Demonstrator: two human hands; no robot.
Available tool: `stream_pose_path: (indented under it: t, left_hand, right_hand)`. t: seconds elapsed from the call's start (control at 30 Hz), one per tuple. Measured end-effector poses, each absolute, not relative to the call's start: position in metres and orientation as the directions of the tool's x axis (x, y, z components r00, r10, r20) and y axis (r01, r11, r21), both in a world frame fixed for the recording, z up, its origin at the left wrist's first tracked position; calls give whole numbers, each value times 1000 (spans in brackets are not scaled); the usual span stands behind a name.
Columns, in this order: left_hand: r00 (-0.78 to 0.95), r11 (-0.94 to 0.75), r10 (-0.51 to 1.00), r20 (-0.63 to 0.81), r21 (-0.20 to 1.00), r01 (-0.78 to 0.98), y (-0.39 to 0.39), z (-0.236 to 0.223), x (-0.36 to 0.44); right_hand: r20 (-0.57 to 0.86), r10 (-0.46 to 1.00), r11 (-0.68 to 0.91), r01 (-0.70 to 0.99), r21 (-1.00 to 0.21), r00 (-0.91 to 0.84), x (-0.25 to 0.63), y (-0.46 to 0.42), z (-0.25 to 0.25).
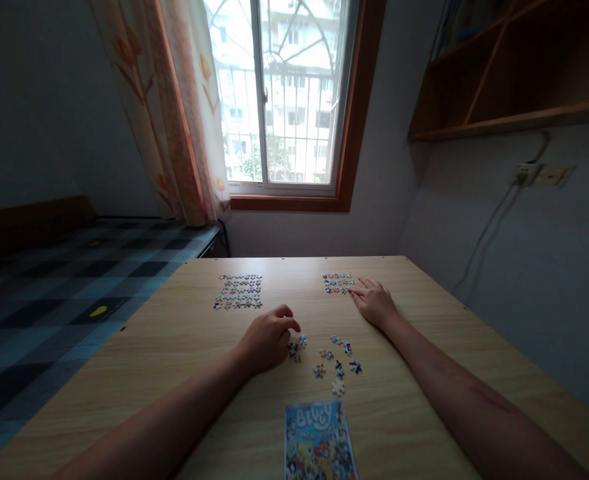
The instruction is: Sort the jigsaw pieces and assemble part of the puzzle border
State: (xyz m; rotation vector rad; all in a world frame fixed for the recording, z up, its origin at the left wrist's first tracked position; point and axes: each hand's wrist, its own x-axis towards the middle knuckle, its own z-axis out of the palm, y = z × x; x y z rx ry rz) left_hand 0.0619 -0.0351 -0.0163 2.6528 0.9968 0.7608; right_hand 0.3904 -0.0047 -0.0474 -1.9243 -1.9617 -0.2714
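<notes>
My left hand (269,338) is curled just left of the loose jigsaw pieces (301,340), palm down. Its fingertips are partly hidden, so whatever they hold, if anything, does not show. Farther off, my right hand (373,301) rests on the table with fingers stretched out and apart. Those fingertips lie against the right end of a small block of jigsaw pieces (337,283) set in short rows. A larger block of pieces in rows (239,292) lies at the back left. Between my arms, several more loose pieces (319,371) are scattered, including one pale piece (337,387).
A colourful picture sheet lettered "Bluey" (319,440) lies at the near edge of the wooden table (174,347). Left of the table stands a bed with a checked cover (99,267). A window (294,100) is ahead, and shelves (514,73) hang upper right.
</notes>
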Motion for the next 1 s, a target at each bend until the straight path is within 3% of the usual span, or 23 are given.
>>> stream_pose_path:
  t: [0.2, 0.47, 0.77, 1.0]
  left_hand:
    - [642, -754, 657, 395, 349, 556, -34, -18, 62]
    - [636, -758, 653, 413, 357, 546, -35, -16, 63]
    - [695, -806, 591, 409, 343, 483, -35, -14, 63]
    - [719, -809, 587, 372, 304, 504, -37, -10, 65]
  right_hand:
    - [445, 896, 70, 986, -150, 4, 394, -2, -52]
    - [668, 743, 208, 941, -268, 26, 402, 1, -53]
    - [711, 598, 697, 679, -231, -371, 366, -25, -27]
    - [576, 539, 835, 480, -268, -615, 319, -53, -10]
